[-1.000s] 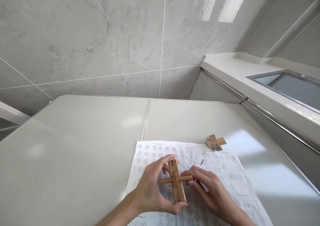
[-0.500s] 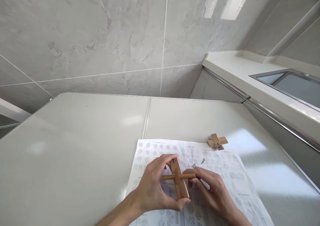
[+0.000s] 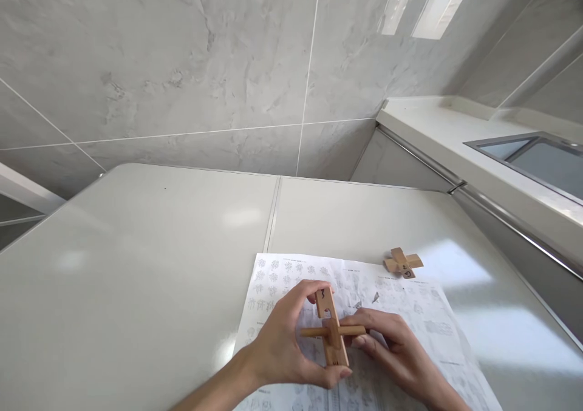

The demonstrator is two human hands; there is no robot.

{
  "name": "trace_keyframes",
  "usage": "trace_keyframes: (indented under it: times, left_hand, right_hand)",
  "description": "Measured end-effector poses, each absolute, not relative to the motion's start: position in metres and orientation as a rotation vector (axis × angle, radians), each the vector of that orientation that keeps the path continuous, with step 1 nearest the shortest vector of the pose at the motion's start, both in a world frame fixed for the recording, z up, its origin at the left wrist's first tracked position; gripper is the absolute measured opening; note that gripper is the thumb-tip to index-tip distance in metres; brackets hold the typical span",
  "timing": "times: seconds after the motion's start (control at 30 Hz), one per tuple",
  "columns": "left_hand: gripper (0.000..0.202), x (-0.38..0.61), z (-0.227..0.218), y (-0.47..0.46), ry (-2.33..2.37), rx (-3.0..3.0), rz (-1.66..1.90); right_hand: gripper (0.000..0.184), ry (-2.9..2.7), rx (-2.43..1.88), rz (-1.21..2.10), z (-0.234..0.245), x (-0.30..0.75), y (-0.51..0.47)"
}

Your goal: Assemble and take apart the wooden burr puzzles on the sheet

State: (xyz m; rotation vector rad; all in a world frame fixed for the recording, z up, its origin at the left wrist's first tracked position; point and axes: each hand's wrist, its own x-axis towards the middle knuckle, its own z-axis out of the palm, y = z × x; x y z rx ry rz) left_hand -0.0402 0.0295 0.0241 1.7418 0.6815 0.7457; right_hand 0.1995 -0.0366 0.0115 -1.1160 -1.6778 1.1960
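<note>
My left hand [image 3: 286,338] spans a notched wooden puzzle block [image 3: 336,351], with the thumb at its lower end and the fingers at its upper end. Dark markings show near both ends of the block, and a curved cutout lies above its middle. Crosswise through the block runs a thin wooden stick [image 3: 314,332], which sticks out on both sides. My right hand [image 3: 392,347] pinches the stick's right end between thumb and fingers. Below both hands lies a printed sheet [image 3: 428,308]. How the pieces join inside is hidden.
An assembled wooden cross puzzle [image 3: 403,263] marked with characters rests at the sheet's far right edge. A small grey scrap [image 3: 376,297] shows on the paper. The white table [image 3: 182,265] has a seam. A counter with an inset sink [image 3: 537,156] stands at right, by a grey tiled wall [image 3: 159,53].
The block has turned slightly in my left hand, so its curved cutout now shows. The stick has tilted a little. The whole view has shifted slightly.
</note>
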Motion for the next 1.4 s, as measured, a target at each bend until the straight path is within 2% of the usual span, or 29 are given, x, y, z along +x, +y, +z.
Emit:
trace_keyframes:
  times: [0.33,0.47,0.6,0.67,0.8,0.83,0.9,1.03,1.17,1.4]
  left_hand:
    - [0.102,-0.041,0.02,0.029,0.696,1.728,0.661]
    - [0.116,-0.045,0.016,0.028,0.771,1.667,0.578]
    - [0.125,-0.044,0.017,0.028,0.821,1.602,0.557]
    - [0.116,-0.042,0.021,0.029,0.792,1.586,0.547]
    - [0.059,-0.036,0.03,0.033,0.615,1.585,0.547]
    - [0.05,-0.035,0.031,0.033,0.586,1.586,0.562]
    - [0.046,-0.034,0.031,0.034,0.576,1.594,0.609]
    - [0.045,-0.034,0.028,0.031,0.622,1.667,0.693]
    - [0.053,-0.032,0.023,0.028,0.648,1.809,0.763]
    - [0.078,-0.03,0.013,0.027,0.654,2.158,0.841]
  right_hand:
    - [0.015,-1.531,-1.133,1.24,0.011,0.199,-0.042]
    - [0.014,-1.395,-1.05,1.371,0.008,0.198,-0.042]
    - [0.005,-1.258,-0.977,1.416,0.005,0.198,-0.043]
    - [0.003,-1.232,-0.94,1.415,0.004,0.198,-0.043]
    - [0.005,-1.23,-0.887,1.415,0.003,0.198,-0.044]
    - [0.005,-1.237,-0.886,1.419,0.003,0.198,-0.044]
    - [0.006,-1.27,-0.919,1.402,0.004,0.199,-0.045]
    - [0.019,-1.373,-1.037,1.363,0.01,0.203,-0.046]
    - [0.042,-1.32,-1.013,1.587,0.015,0.202,-0.044]
    - [0.034,-1.263,-1.16,1.636,0.021,0.187,-0.04]
